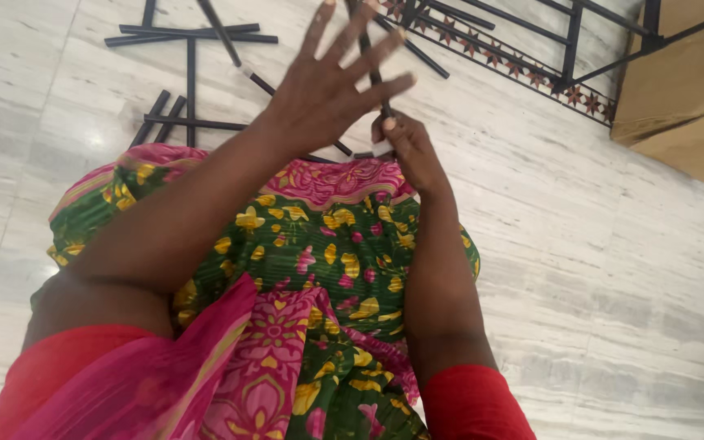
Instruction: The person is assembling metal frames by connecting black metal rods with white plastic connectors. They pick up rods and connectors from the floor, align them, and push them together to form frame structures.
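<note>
My left hand [327,85] is raised over the floor with its fingers spread wide and nothing in it. Just to its right and lower, my right hand [405,151] is closed around the lower end of a thin black rod [375,77] with a white tip; the rod runs up behind the left hand's fingers. Both forearms reach out over my lap, which is covered by a green, pink and yellow flowered cloth [319,261].
Several more black rods [189,77] lie scattered on the white marble floor [596,244] ahead at the left. A black metal frame [572,41] stands at the top right beside a brown cardboard box [678,81]. A dark patterned floor strip [490,57] runs under the frame.
</note>
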